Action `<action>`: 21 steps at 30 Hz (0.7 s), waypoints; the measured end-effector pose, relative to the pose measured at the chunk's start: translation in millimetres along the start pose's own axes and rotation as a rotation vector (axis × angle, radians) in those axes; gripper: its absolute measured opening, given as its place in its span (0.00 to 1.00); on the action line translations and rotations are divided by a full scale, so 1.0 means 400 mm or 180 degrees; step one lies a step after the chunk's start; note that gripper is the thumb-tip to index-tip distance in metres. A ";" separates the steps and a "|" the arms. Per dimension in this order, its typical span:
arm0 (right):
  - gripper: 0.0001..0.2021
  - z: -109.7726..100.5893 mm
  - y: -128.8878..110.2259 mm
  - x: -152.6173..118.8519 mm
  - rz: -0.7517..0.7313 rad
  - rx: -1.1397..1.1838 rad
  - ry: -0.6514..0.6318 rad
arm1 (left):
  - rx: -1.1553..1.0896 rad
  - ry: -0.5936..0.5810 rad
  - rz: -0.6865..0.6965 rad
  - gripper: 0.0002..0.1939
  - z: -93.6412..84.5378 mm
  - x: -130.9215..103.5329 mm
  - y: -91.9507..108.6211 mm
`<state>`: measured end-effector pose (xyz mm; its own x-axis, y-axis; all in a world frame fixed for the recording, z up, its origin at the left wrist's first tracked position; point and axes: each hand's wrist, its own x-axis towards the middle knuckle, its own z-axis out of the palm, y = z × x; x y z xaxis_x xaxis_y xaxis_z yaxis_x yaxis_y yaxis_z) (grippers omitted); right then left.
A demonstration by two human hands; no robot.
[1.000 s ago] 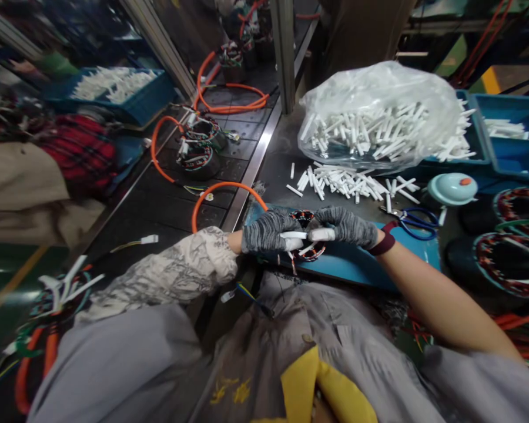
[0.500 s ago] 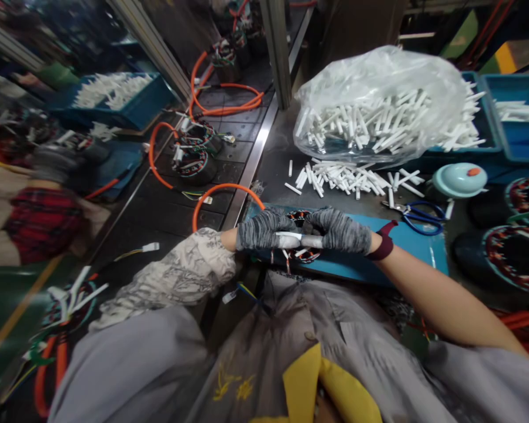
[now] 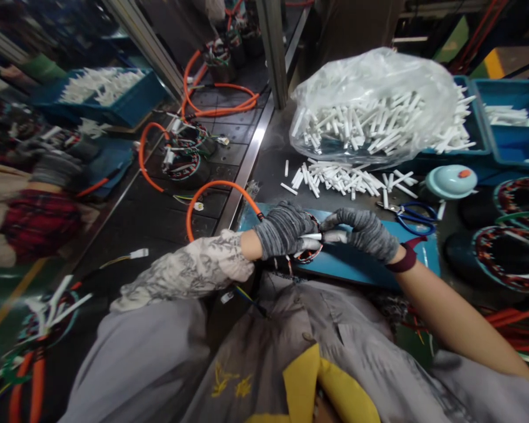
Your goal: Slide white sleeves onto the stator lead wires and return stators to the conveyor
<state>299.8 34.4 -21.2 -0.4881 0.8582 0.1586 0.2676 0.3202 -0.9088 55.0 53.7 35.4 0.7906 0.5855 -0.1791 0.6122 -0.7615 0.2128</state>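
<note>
In the head view, a wire-wound motor stator (image 3: 309, 256) lies on a blue board (image 3: 357, 261) in front of me, largely hidden by my gloved hands. My left hand (image 3: 286, 229) bends over it, thumb and fingers closed on a short white sleeve tube (image 3: 312, 236). At the stator's right edge my right hand (image 3: 362, 232) has its fingers curled towards the thumb in a pinch. Whatever lies between those fingertips is too small to make out. An orange cable (image 3: 220, 184) loops away from the stator to the left.
Loose white tubes (image 3: 344, 178) and a clear bag of tubes (image 3: 374, 111) lie beyond the board. Blue-handled scissors (image 3: 417, 217) and a pale blue lidded container (image 3: 450, 181) sit right, near more stators (image 3: 506, 258). A co-worker's gloved hand (image 3: 57, 167) works at left.
My right hand has moved right, away from my left hand, which has shifted slightly right over the stator. The white tube now shows between them. The whole view has shifted slightly.
</note>
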 end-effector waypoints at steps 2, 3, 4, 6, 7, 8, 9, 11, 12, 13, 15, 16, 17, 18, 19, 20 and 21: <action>0.24 0.002 -0.004 -0.031 0.0308 -0.0120 -0.0096 | -0.0380 0.0344 0.0499 0.29 0.006 -0.020 -0.073; 0.24 0.010 -0.005 -0.048 0.0399 -0.0195 -0.0282 | -0.0640 0.0402 0.0833 0.32 0.013 -0.037 -0.116; 0.24 0.023 -0.005 -0.063 0.0435 -0.0283 -0.0526 | -0.0907 0.0381 0.1115 0.34 0.024 -0.055 -0.158; 0.23 0.064 -0.002 -0.084 0.0372 -0.0577 -0.0897 | -0.1136 0.0226 0.1377 0.33 0.053 -0.090 -0.222; 0.22 0.087 0.001 -0.087 0.0316 -0.0819 -0.0922 | -0.1066 0.0149 0.1321 0.29 0.070 -0.104 -0.236; 0.22 0.108 0.005 -0.084 0.0278 -0.1103 -0.0848 | -0.0968 0.0031 0.1188 0.26 0.089 -0.114 -0.237; 0.21 0.123 0.008 -0.076 0.0261 -0.1389 -0.0716 | -0.0807 -0.0053 0.0957 0.24 0.107 -0.121 -0.225; 0.20 0.129 0.014 -0.051 0.0320 -0.1853 -0.0474 | -0.0445 -0.0081 0.0350 0.22 0.141 -0.130 -0.167; 0.19 0.119 0.017 -0.035 0.0454 -0.2072 -0.0353 | -0.0264 -0.0007 0.0010 0.22 0.155 -0.133 -0.129; 0.18 0.101 0.020 -0.019 0.0663 -0.2300 -0.0226 | -0.0109 0.0118 -0.0320 0.22 0.165 -0.137 -0.090; 0.19 0.051 0.028 0.011 0.1191 -0.2776 0.0014 | 0.0034 0.0394 -0.0914 0.24 0.175 -0.147 -0.030; 0.20 0.026 0.035 0.024 0.1438 -0.3000 0.0102 | -0.0030 0.0521 -0.1057 0.26 0.175 -0.155 -0.017; 0.20 0.003 0.042 0.034 0.1611 -0.3170 0.0134 | -0.0193 0.0639 -0.1036 0.28 0.172 -0.164 -0.016; 0.20 -0.015 0.050 0.042 0.1667 -0.3268 0.0100 | -0.0442 0.0733 -0.0862 0.28 0.167 -0.174 -0.028; 0.20 -0.029 0.058 0.048 0.1639 -0.3317 0.0041 | -0.0734 0.0794 -0.0551 0.28 0.161 -0.184 -0.049; 0.19 -0.038 0.067 0.051 0.1584 -0.3356 0.0019 | -0.1011 0.0822 -0.0201 0.27 0.155 -0.195 -0.074; 0.18 -0.044 0.074 0.052 0.1519 -0.3377 0.0051 | -0.1216 0.0806 0.0067 0.25 0.150 -0.204 -0.098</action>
<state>312.3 68.7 -37.9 -0.1416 0.9848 -0.1007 0.9863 0.1317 -0.0993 -34.1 19.2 -16.1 0.7518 0.6567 0.0593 0.5190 -0.6448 0.5612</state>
